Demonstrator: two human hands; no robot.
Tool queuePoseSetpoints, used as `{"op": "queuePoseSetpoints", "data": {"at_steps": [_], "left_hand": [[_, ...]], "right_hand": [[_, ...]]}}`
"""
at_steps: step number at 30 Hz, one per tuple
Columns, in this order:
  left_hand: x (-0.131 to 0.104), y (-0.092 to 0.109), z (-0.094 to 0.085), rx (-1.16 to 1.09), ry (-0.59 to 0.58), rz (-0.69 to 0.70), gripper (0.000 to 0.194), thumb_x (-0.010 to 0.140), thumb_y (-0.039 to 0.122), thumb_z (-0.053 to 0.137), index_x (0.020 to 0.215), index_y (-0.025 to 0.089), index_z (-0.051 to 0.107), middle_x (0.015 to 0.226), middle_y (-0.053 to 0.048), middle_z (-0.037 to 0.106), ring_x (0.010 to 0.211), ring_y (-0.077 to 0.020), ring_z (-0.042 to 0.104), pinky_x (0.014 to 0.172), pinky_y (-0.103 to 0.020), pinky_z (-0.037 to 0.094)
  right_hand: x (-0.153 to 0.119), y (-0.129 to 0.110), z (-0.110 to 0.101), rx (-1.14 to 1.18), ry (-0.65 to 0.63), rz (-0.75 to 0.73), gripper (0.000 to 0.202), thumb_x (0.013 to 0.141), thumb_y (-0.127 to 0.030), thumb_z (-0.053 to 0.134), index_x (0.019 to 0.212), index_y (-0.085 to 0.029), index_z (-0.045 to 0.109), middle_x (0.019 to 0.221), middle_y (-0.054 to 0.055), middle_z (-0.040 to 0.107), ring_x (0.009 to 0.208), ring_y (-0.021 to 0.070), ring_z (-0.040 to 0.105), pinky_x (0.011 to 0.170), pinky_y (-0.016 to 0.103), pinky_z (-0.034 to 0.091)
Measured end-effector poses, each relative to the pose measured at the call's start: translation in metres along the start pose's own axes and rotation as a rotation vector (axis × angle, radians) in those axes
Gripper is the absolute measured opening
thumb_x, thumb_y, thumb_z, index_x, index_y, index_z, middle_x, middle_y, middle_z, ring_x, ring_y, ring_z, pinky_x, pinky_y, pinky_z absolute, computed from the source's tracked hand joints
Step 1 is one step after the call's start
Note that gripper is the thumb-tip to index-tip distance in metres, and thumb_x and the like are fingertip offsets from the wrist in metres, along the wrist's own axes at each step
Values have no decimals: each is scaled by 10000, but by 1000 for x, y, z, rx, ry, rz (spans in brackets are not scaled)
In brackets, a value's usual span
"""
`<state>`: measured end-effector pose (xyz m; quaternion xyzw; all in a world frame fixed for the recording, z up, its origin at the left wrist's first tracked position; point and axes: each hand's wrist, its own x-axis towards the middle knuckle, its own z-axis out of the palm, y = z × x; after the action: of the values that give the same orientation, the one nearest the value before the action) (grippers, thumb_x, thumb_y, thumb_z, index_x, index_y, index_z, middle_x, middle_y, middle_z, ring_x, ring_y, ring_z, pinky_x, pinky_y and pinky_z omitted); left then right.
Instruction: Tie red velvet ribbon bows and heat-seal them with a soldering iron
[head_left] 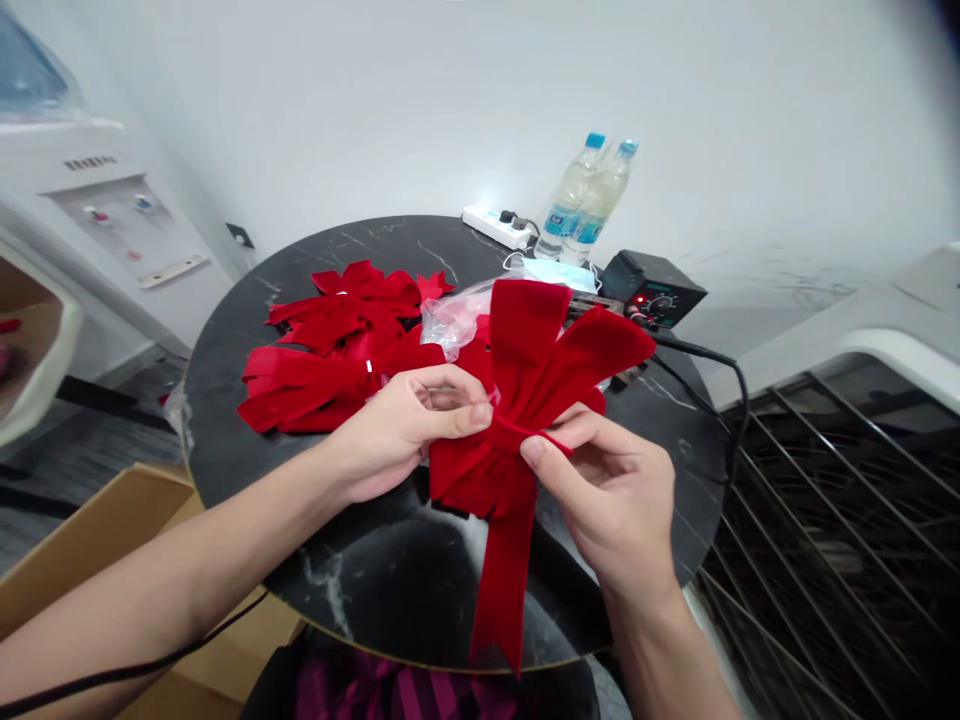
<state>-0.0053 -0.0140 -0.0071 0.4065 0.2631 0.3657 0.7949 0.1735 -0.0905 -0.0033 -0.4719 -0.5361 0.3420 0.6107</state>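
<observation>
Red bow (pixel 519 408), pinched at its middle, left fingers (pixel 457 421), right fingers (pixel 551 470)

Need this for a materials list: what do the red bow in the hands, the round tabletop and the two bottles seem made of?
Bow: probably velvet ribbon, judging by its soft-looking, matte surface.
Tabletop: glossy black with pale veins, marble-like; whether stone or laminate, I can't tell.
Bottles: likely clear, shiny plastic, since they look see-through.

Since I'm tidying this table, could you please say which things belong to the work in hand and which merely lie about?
Work in hand: red bow, held by left hand and right hand; likely the other red bows.
Seemingly lying about: two bottles, face mask; black box unclear.
</observation>
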Motion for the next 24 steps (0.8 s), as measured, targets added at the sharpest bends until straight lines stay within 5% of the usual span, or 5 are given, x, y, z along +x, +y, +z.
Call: {"op": "queuePoseSetpoints", "data": {"at_steps": [5, 11, 17, 22, 24], "left_hand": [[-3, -1, 3, 221, 49, 158, 55, 807, 205, 854, 844, 168, 833, 858, -32, 769, 863, -145, 683, 820, -207, 541], [-8, -1, 2, 428, 130, 241, 285, 729, 200, 903, 1005, 172, 838, 1063, -86, 808, 1057, -267, 731, 964, -331, 560], [-7, -1, 2, 367, 98, 269, 385, 689, 134, 921, 973, 240, 683, 859, 9, 784, 814, -178, 741, 724, -235, 553], [-7, 4, 4, 533, 198, 411, 226, 709, 224, 925, 842, 197, 745, 930, -31, 762, 914, -185, 703, 838, -241, 526], [-8, 8, 1, 438, 154, 313, 212, 755, 328, 899, 846, 187, 770, 867, -45, 764, 815, -181, 705, 773, -252, 543]], "right_hand": [[4, -2, -3, -142, 23, -27, 128, 852, -230, 787, 751, -206, 713, 790, 32, 706, 718, 163, 658, 644, 284, 552], [7, 0, -11, -242, -53, -43, 101, 907, -279, 754, 845, -214, 709, 856, 32, 705, 775, 165, 668, 709, 283, 565], [8, -3, -10, -328, -78, -101, 85, 908, -245, 753, 841, -222, 707, 842, 12, 722, 738, 147, 661, 693, 267, 548], [3, 6, -13, -468, 59, -293, 81, 859, -192, 780, 834, -247, 727, 802, 8, 746, 720, 177, 688, 710, 321, 575], [2, 7, -23, -539, 29, -327, 97, 832, -201, 803, 827, -282, 750, 746, -2, 739, 694, 195, 698, 724, 356, 594]]}}
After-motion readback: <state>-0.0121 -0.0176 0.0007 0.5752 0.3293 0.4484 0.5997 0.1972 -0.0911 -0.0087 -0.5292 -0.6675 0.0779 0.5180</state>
